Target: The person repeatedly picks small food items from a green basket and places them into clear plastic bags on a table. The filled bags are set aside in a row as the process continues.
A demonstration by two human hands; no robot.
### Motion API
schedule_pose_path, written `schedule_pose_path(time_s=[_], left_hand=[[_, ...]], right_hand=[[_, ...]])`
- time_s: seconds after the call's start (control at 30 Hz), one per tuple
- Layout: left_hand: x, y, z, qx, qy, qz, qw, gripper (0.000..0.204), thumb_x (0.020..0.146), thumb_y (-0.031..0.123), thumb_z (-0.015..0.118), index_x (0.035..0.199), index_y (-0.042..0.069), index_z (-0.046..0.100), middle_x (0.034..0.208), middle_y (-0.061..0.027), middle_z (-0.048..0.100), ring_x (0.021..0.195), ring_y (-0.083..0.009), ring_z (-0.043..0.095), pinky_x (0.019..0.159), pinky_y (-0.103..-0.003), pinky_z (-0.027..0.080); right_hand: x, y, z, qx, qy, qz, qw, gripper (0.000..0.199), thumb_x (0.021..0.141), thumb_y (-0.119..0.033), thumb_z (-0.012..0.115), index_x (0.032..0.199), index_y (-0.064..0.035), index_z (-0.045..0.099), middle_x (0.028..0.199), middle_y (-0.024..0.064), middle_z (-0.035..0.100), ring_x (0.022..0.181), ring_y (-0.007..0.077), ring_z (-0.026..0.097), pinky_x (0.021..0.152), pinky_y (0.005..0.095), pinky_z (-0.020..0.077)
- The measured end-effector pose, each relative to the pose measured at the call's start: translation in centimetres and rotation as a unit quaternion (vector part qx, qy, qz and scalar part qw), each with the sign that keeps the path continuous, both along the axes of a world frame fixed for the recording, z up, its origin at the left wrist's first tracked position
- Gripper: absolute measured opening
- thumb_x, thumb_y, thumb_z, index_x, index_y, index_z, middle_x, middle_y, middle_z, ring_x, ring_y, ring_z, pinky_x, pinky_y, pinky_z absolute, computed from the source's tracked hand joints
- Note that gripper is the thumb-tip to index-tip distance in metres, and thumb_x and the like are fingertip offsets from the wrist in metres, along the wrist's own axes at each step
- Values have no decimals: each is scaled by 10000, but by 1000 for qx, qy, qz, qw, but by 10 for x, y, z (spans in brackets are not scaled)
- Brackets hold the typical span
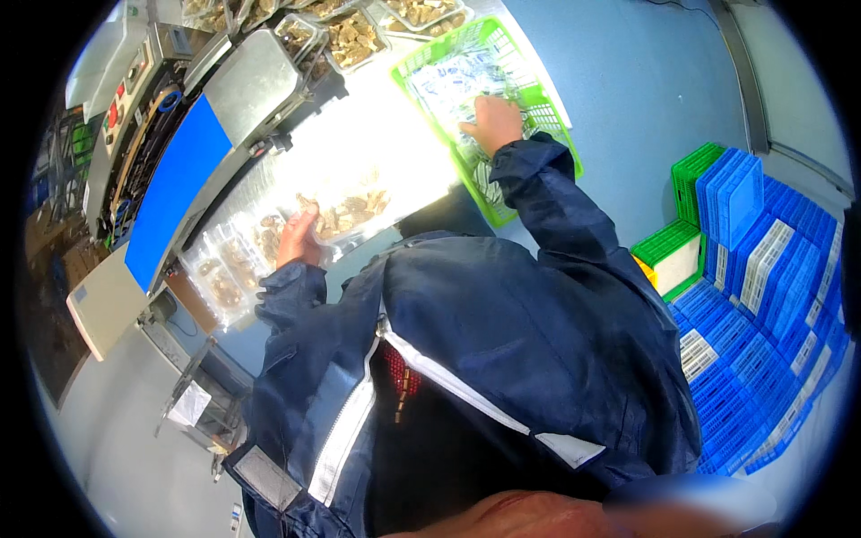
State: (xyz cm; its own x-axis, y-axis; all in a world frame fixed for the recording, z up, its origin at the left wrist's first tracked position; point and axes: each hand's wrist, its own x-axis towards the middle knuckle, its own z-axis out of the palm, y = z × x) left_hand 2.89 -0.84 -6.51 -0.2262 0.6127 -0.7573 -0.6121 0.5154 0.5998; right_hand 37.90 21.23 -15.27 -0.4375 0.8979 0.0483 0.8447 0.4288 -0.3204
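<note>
My left hand (300, 238) is at the left edge of a clear plastic tray (327, 244), its fingers closed on the rim. Brown, mushroom-like pieces (354, 213) fill part of this tray. My right hand (496, 124) reaches into a green plastic basket (489, 193), over a heap of small white-and-blue packets (457, 85). The fingers there are curled down among the packets; what they pinch, if anything, is hidden. Left of my left hand, more clear trays (224, 269) with similar brown pieces stand side by side.
A machine with a blue panel (179, 188) and a steel plate (254, 79) borders the brightly lit white table (413, 161) on the left. Filled trays (354, 38) crowd the far end. Blue crates (762, 296) and green crates (668, 251) are stacked at the right.
</note>
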Motion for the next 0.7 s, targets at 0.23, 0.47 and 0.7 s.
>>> schedule_pose_path(time_s=[0.23, 0.47, 0.7], left_hand=[[4, 3, 4, 20, -2, -39, 999, 304, 888, 242, 681, 1108, 36, 642, 1083, -46, 654, 997, -171, 598, 899, -343, 436], [1, -4, 5, 27, -8, -5, 1000, 267, 876, 196, 699, 1089, 42, 654, 1061, -37, 662, 1020, -173, 592, 945, -336, 416], [-4, -20, 1, 49, -18, 17, 998, 251, 869, 177, 713, 1074, 43, 657, 1071, -40, 660, 1028, -178, 594, 934, -346, 427]], right_hand=[[4, 18, 15, -132, 107, -109, 979, 158, 812, -204, 618, 849, -53, 644, 826, 212, 657, 790, 387, 642, 697, 486, 477], [45, -31, 61, -148, -165, 124, 967, 225, 829, -247, 588, 933, -87, 707, 813, 159, 673, 796, 348, 671, 717, 452, 528], [37, -68, 29, -181, -112, 32, 977, 148, 743, -256, 699, 835, -140, 692, 915, 75, 628, 922, 284, 609, 813, 459, 430]])
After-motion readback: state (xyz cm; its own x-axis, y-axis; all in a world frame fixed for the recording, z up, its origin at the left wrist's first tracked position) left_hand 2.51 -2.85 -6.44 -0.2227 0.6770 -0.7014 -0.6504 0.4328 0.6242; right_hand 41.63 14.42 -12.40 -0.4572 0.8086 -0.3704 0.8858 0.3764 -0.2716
